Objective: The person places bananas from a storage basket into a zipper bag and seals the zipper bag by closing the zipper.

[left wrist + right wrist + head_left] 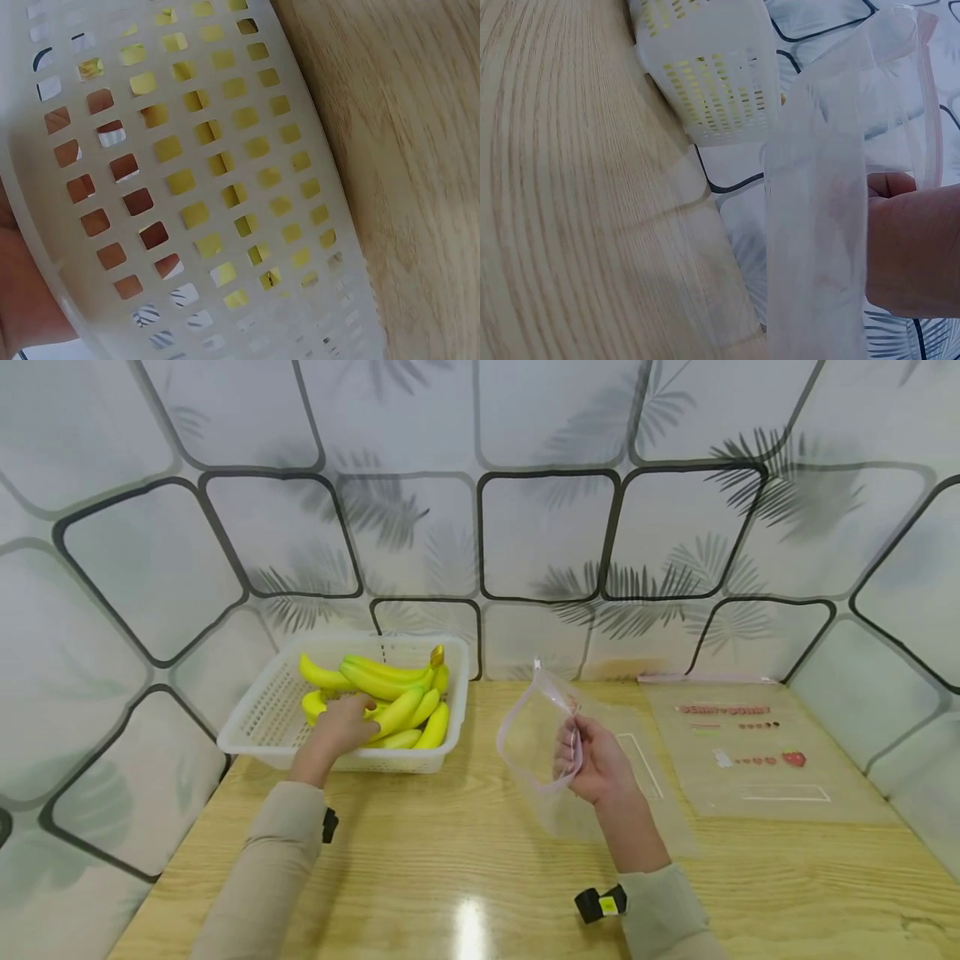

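Note:
My left hand [341, 725] reaches over the near rim of a white plastic basket [258, 714], thumb and index finger right at the yellow bananas [401, 714]. Whether it grips one, I cannot tell; its other fingertips are hidden. In the left wrist view, part of that hand [30, 292] shows behind the perforated basket wall [37, 217], with yellow showing through the holes. My right hand [600, 764] grips the edge of a clear zip bag [536, 793], whose pink-edged mouth gapes toward the left. The bag [817, 225] hangs beside the hand in the right wrist view.
A second clear zip bag [750, 743], printed with pink lettering and a strawberry, lies flat on the wooden table [450, 860] at the right. Patterned wall covering [547, 535] closes off the back and both sides. The basket stands at the back left.

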A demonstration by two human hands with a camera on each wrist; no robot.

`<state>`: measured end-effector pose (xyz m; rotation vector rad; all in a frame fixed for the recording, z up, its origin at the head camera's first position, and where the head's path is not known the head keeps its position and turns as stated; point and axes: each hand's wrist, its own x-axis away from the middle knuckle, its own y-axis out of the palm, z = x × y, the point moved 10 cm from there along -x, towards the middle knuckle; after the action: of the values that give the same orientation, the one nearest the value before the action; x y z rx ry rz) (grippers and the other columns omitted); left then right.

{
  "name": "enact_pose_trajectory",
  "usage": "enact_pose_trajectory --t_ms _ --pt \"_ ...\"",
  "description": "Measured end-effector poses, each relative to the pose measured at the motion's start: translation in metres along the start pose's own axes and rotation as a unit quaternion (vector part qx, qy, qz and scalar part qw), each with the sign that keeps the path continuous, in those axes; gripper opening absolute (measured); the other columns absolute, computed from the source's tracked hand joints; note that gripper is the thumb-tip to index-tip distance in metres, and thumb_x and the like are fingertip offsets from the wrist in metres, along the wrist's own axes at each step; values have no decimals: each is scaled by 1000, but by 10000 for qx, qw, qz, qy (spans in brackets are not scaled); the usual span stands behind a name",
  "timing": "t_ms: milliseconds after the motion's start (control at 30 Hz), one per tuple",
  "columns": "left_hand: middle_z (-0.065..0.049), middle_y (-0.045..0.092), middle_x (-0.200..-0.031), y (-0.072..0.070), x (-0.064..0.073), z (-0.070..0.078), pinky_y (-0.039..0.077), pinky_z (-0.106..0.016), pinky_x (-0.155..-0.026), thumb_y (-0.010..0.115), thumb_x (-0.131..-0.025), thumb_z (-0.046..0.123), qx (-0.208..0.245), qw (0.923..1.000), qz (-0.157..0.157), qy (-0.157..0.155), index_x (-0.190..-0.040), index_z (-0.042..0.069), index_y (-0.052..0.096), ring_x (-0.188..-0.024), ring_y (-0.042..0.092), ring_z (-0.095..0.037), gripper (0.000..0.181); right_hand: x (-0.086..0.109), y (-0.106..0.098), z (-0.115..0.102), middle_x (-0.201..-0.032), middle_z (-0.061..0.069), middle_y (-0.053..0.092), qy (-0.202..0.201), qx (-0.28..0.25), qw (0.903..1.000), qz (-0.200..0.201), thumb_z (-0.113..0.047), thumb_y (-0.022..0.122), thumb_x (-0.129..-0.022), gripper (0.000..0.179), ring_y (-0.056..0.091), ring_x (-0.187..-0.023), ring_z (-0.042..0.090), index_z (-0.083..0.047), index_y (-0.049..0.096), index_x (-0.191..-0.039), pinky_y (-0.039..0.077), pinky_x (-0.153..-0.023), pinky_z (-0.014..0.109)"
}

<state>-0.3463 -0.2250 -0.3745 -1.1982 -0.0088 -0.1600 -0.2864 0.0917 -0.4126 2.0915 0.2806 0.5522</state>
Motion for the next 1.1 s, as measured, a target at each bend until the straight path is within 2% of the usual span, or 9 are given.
enact_pose_trajectory --t_ms 133,300,467,633,833,1100 --pt "-28 58 -130 4 -2 6 42 -62 -98 63 -92 16 -218 9995 -182 167 -131 -8 56 -121 51 -48 47 0 -2 0 -60 -6 44 1 28 10000 80 -31 24 -110 47 29 -51 8 -14 49 -74 28 -46 20" --pt "-25 61 -125 7 -3 12 48 -54 -94 65 -91 14 -334 9988 -282 200 -128 -8 57 -111 59 -40 44 1 -4 0 -60 -6 44 0 46 9999 126 -31 24 -110 47 28 -51 8 -14 49 -74 27 -46 20" --pt "-28 57 -130 8 -3 11 45 -55 -99 62 -95 15 -341 9988 -289 184 -132 -9 52 -118 55 -43 46 2 -3 0 -59 -6 45 -14 10 10000 53 -31 24 -110 47 30 -50 8 -14 49 -74 27 -46 19" --pt "-30 51 -134 3 0 12 42 -56 -101 59 -99 18 -97 9998 10 199 -137 -9 47 -124 48 -45 48 2 -1 -1 -60 -6 45 -62 -45 10000 -16 -31 25 -110 47 33 -49 8 -14 50 -74 29 -45 19" --pt "-29 47 -135 -5 4 23 43 -56 -101 56 -102 21 261 9982 441 324 -140 -8 41 -124 48 -43 51 2 -1 -2 -59 -6 43 -105 16 9999 26 -31 24 -110 47 26 -51 7 -14 49 -73 28 -45 19" --pt "-28 47 -139 -21 12 49 43 -55 -104 53 -103 19 877 9873 1146 670 -144 -7 36 -126 49 -41 51 2 -2 -3 -59 -6 42 -120 19 9998 135 -31 25 -110 45 28 -50 7 -15 48 -74 27 -45 19"
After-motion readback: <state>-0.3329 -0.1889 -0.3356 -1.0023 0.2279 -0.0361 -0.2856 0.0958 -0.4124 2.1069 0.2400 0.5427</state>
